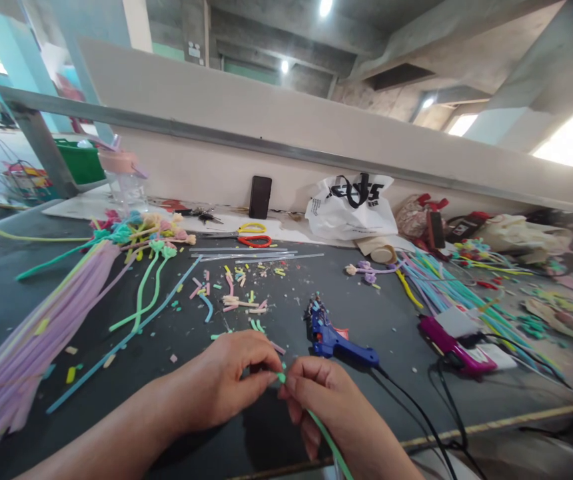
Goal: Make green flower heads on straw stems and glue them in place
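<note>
Just above the table's front edge, my left hand (pixel 231 377) and my right hand (pixel 324 393) meet fingertip to fingertip. A light green chenille stem (pixel 330 440) runs down from under my right hand, whose fingers are closed around it. Between the two sets of fingertips shows a small bright green bit (pixel 281 377), pinched by my left thumb and forefinger. Whether it is the end of that stem is hidden by the fingers. Short green cut pieces (pixel 256 325) lie beyond my left hand. To the right of my hands rests a blue glue gun (pixel 339 343).
Bundled lilac stems (pixel 51 340) with flower heads lie left. Scissors (pixel 254 235), clear glue sticks (pixel 256 255), a phone (pixel 260 197) and a white bag (pixel 354 207) are at the back. A magenta device (pixel 456 347) with black cables sits right.
</note>
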The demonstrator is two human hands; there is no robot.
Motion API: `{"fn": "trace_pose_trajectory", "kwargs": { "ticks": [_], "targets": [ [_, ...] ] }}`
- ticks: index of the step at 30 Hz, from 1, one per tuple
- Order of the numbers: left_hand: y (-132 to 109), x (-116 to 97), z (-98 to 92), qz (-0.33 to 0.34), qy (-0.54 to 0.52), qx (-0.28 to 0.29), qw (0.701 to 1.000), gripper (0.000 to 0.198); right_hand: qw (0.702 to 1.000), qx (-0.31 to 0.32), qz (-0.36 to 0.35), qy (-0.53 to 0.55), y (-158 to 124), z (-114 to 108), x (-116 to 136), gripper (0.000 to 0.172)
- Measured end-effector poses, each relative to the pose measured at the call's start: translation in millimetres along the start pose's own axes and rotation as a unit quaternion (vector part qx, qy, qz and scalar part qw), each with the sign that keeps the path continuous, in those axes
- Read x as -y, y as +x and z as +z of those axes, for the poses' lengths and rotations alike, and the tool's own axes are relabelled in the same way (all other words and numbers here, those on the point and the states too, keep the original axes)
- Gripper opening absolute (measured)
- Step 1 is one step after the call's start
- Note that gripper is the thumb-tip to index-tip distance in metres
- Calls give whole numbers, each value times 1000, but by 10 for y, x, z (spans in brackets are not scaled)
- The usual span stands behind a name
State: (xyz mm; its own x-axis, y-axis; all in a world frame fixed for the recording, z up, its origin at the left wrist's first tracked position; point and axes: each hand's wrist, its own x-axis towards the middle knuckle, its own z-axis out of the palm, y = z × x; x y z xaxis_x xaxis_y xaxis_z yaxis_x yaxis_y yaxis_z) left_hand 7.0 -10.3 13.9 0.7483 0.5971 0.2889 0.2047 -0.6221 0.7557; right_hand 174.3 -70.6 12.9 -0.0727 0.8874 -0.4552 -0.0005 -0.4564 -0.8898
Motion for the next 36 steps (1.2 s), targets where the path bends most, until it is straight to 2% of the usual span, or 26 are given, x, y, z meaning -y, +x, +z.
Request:
{"fn": "trace_pose_trajectory", "kwargs": {
  "ticks": [5, 10, 13, 15, 16, 18, 20, 23, 26, 30, 32, 34, 36],
  "targets": [
    [17, 13, -24, 34, 27, 44, 998, 18, 999, -4, 13, -33, 0, 7, -10, 11],
    [-5, 22, -34, 10, 37, 21, 999, 17, 997, -11, -19, -73, -18, 27, 21, 14],
    [-19, -25, -65, -6, 17, 23, 1000, 19, 984, -29, -59, -164, -109, 43, 91, 19],
    [-29, -54, -90, -24, -13, 17, 999, 18, 950, -50, -122, -284, -196, 41, 175, 20],
    [-34, -63, -99, -39, -45, 15, 998, 17, 917, -59, -170, -355, -240, 35, 230, 20],
    [-46, -66, -107, -76, -154, 22, 985, 15, 828, -70, -279, -481, -317, 14, 359, 18],
    [-56, -57, -98, -113, -294, 25, 949, 18, 753, -66, -355, -551, -366, -8, 496, 15],
    [-63, -41, -78, -137, -440, -15, 887, 27, 694, -60, -406, -592, -360, -19, 660, 15],
    [-64, -35, -81, -127, -510, -54, 849, 30, 669, -76, -446, -589, -266, 1, 714, 17],
    [-56, -24, -100, -95, -589, -67, 800, 26, 677, -155, -464, -550, -109, 67, 625, 18],
    [-43, -13, -92, -88, -607, -98, 784, 23, 677, -193, -453, -547, -51, 137, 541, 17],
    [-26, -3, -73, -96, -582, -160, 792, 23, 675, -218, -439, -551, -10, 237, 452, 20],
    [-10, 7, -50, -105, -524, -220, 816, 24, 674, -232, -419, -562, 14, 351, 375, 24]
  ]
}}
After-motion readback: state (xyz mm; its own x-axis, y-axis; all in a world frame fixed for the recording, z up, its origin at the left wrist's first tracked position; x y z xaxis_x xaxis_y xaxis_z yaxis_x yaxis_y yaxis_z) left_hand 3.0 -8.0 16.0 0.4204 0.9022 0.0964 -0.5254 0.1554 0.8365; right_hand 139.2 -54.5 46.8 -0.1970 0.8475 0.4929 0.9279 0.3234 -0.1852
